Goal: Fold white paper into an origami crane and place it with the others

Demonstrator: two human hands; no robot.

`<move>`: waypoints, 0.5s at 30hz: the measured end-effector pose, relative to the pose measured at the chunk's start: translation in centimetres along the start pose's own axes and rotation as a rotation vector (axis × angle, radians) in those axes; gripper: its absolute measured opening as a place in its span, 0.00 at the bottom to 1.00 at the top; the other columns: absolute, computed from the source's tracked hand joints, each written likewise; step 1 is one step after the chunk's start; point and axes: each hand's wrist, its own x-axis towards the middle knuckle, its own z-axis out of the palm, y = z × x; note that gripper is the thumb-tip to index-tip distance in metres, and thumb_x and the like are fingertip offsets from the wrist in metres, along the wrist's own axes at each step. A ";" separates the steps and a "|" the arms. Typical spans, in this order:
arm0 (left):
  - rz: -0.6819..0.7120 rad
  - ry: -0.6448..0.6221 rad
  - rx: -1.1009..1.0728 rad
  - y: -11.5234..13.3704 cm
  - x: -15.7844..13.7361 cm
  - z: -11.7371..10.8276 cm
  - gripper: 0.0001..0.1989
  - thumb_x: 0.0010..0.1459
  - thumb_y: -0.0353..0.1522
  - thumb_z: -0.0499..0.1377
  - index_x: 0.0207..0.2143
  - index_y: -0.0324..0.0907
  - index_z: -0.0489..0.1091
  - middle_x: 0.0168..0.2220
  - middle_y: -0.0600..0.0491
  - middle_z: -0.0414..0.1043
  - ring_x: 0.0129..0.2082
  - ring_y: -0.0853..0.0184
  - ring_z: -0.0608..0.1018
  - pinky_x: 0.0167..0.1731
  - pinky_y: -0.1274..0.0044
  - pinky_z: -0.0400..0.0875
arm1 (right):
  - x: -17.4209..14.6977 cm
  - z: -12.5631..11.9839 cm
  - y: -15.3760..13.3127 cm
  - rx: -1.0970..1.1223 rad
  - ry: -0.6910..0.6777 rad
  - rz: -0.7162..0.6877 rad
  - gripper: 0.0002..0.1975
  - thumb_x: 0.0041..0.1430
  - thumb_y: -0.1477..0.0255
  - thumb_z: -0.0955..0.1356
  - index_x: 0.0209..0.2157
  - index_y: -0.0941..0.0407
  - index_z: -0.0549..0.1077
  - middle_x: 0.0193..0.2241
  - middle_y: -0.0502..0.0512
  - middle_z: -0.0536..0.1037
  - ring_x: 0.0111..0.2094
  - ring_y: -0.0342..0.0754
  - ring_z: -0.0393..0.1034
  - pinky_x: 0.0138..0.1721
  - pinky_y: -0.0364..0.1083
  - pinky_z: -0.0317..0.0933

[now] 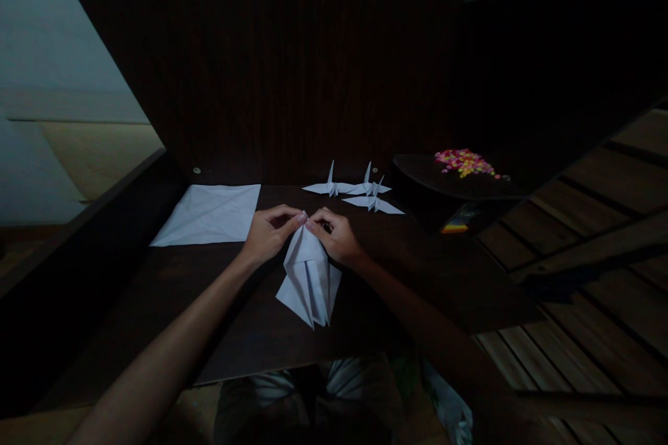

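Note:
A partly folded sheet of white origami paper (307, 271) hangs point-up between my hands, its loose flaps spreading toward the table's front edge. My left hand (271, 231) pinches the top tip between thumb and forefinger. Right beside it, my right hand (334, 233) pinches the same tip from the other side, and the two thumbs nearly meet. Just beyond my hands lie three folded paper cranes, one of them a front crane (374, 204) with wings spread. A flat white paper sheet (209, 214) with creases lies to the left.
The dark wooden table (240, 334) has a raised left side board (94, 222) and a tall back panel (271, 69). On a rounded shelf (417, 170) at the right sits a heap of small colourful pieces (467, 163). Slatted wood (589, 306) lies farther right.

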 end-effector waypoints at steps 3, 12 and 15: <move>0.019 0.012 0.024 0.3 0.0 0.1 0.11 0.48 0.39 0.66 0.27 0.39 0.77 0.27 0.51 0.76 0.27 0.67 0.74 0.28 0.77 0.68 | 0.0 0.0 0.3 -0.016 -0.012 -0.028 0.09 0.59 0.68 0.65 0.27 0.57 0.70 0.24 0.49 0.68 0.28 0.43 0.62 0.31 0.43 0.56; -0.014 0.021 -0.061 0.3 0.0 0.0 0.08 0.47 0.36 0.67 0.27 0.40 0.79 0.27 0.52 0.75 0.27 0.68 0.74 0.27 0.77 0.65 | -0.2 0.0 0.1 -0.006 -0.021 -0.051 0.07 0.58 0.70 0.65 0.27 0.57 0.69 0.25 0.49 0.66 0.28 0.42 0.61 0.31 0.43 0.55; -0.036 0.032 -0.086 0.3 0.0 0.0 0.06 0.46 0.35 0.67 0.26 0.41 0.79 0.25 0.52 0.75 0.28 0.67 0.74 0.28 0.77 0.65 | -0.2 -0.1 -0.1 0.014 -0.036 -0.044 0.07 0.57 0.70 0.66 0.27 0.57 0.69 0.25 0.48 0.65 0.27 0.42 0.60 0.31 0.43 0.55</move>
